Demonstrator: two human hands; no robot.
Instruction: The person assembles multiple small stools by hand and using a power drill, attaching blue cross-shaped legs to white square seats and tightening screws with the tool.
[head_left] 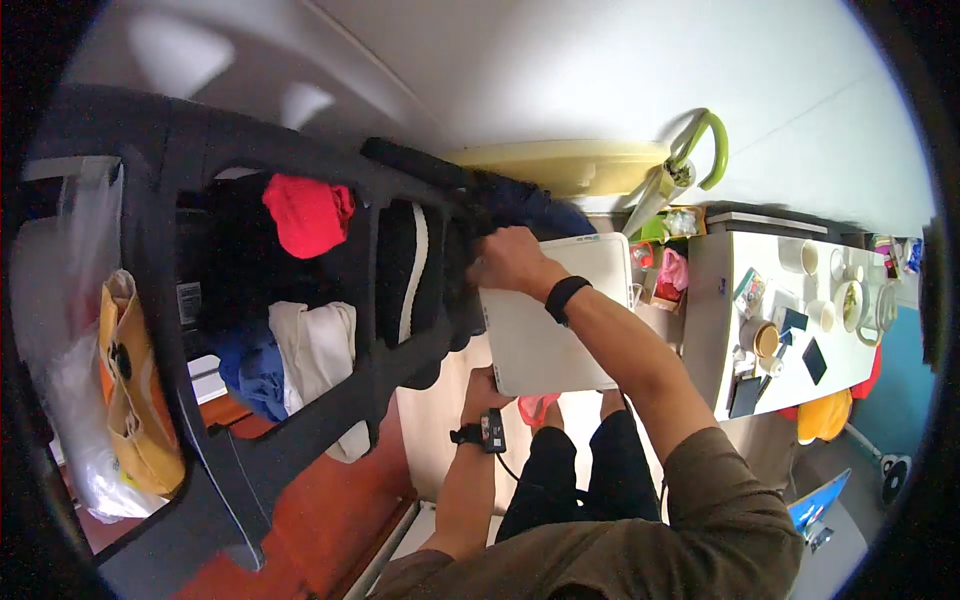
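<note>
A flat white rectangular panel [555, 325] with rounded corners and small slots along its rim is in front of my body. My left hand [482, 393] grips its near left corner, the fingers partly hidden behind it. At the panel's far left corner, my right hand [512, 262] is curled closed; its fingertips are hidden beside dark cloth, so what they hold cannot be made out. The right forearm crosses above the panel. To the left stands a dark shelf unit [365, 215] with openings that hold a red cloth [308, 215], a cream cloth [318, 345] and blue fabric [255, 375].
A tan and orange bag [135, 390] and clear plastic [95, 440] are at the far left. At the right, a white table [745, 340] carries cups, bowls and small dark items. A green curved handle [718, 150] rises by the wall, near a yellow panel [570, 168].
</note>
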